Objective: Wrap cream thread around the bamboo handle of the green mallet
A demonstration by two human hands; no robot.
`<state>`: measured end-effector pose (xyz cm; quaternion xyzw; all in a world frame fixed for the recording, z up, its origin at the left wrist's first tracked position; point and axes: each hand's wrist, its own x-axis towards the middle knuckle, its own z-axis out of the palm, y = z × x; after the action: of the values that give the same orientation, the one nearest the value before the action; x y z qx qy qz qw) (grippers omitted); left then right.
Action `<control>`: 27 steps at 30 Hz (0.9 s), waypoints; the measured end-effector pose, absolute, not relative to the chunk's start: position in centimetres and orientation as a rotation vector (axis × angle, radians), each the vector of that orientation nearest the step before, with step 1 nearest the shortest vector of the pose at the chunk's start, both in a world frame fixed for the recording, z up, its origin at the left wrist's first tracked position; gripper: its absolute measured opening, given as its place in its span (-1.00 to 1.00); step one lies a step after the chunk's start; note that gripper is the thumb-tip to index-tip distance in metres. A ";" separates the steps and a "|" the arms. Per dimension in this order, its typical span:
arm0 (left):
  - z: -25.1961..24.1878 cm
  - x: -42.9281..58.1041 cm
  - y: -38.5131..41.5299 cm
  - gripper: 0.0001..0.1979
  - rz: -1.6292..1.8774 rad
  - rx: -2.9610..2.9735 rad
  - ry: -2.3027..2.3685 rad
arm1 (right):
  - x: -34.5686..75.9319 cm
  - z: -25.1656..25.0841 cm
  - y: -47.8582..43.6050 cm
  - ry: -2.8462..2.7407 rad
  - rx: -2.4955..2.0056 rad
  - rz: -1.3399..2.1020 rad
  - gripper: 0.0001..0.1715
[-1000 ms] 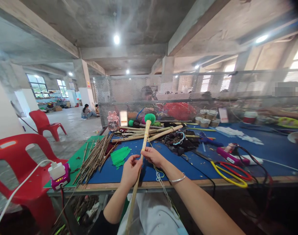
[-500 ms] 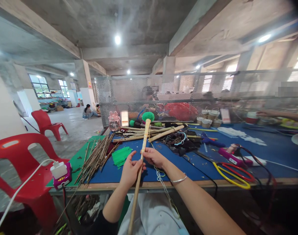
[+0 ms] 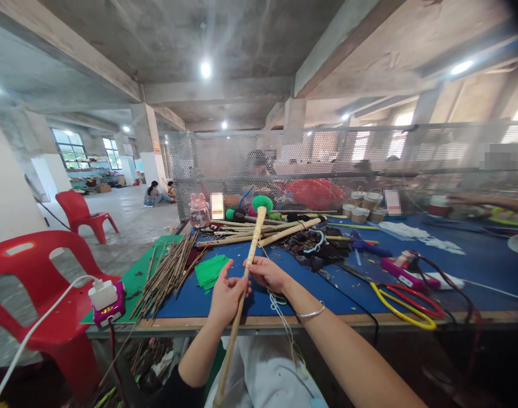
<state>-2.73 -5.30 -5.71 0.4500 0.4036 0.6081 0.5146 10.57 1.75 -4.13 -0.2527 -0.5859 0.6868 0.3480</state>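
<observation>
A long wooden stick (image 3: 234, 334) with a round green head (image 3: 262, 204) slants up from my lap over the table edge. Pale yellowish wrapping (image 3: 256, 238) covers its upper part below the head. My left hand (image 3: 228, 292) is closed around the shaft, thumb along it. Just above, my right hand (image 3: 267, 273) pinches the stick at the lower end of the wrapping. Loose pale string (image 3: 280, 309) hangs from near my right hand down to my lap. Left of the hands lies folded green cloth (image 3: 212, 272).
Thin sticks (image 3: 169, 277) lie in a bundle on the left. Thicker poles (image 3: 284, 229) lie behind, near dark scraps (image 3: 310, 249). Scissors with yellow and red handles (image 3: 403, 306) and power strips (image 3: 406, 275) are at right. A red chair (image 3: 38, 283) stands left. A mesh screen (image 3: 225, 158) closes the back.
The stick's green head has swung slightly to the right, and its lower end has shifted left. Both hands keep their hold at nearly the same place.
</observation>
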 end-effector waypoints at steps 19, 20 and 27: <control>-6.1 -2.4 -5.0 -0.28 1.472 1.246 1.093 | 10.3 -4.4 1.8 -1.495 -0.645 1.738 -0.57; -6.3 -2.3 -5.0 -0.29 1.512 1.278 1.127 | 10.2 -4.5 1.8 -1.492 -0.638 1.723 -0.57; -5.9 -2.4 -5.2 -0.19 1.523 1.155 1.058 | 10.6 -4.1 1.6 -1.490 -0.624 1.800 -0.56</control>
<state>-2.44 -5.16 -5.91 0.4693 0.4299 0.6189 0.4604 10.59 1.65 -4.13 -0.2412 -0.5763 0.6960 0.3539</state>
